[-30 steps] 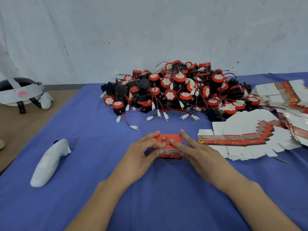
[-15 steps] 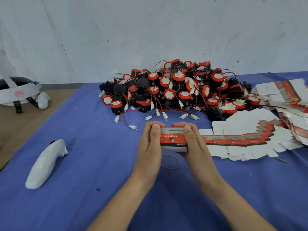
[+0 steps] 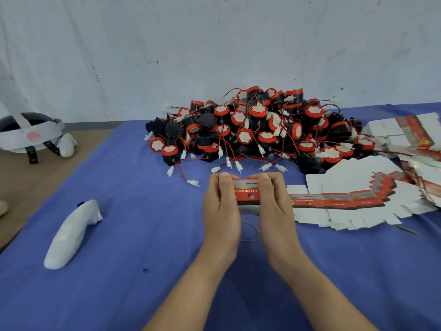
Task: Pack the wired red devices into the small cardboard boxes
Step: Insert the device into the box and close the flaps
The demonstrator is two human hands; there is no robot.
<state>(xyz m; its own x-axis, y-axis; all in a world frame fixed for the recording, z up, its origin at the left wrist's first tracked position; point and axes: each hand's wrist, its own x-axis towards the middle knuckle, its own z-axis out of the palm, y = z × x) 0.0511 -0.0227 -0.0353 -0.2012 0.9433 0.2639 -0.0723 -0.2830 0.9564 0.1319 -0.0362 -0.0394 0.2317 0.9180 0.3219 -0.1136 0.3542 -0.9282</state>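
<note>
A small red and white cardboard box (image 3: 247,193) is held up above the blue cloth between both hands. My left hand (image 3: 220,207) grips its left end, thumb on the near face and fingers curled over the top. My right hand (image 3: 274,204) grips the right end the same way. A large heap of wired red and black devices (image 3: 257,130) with white connectors lies behind the box. Flat unfolded boxes (image 3: 353,199) are fanned out to the right.
A rubber band (image 3: 250,231) lies on the blue cloth (image 3: 143,235) below the hands. A white controller (image 3: 71,232) lies at the left. A headset (image 3: 31,132) rests on the brown surface at far left. More flat boxes (image 3: 410,130) are stacked at the right edge.
The box went from lying on the cloth under my fingers to being lifted and held upright between both hands; a rubber band beneath it came into view. Since half a second ago little moved.
</note>
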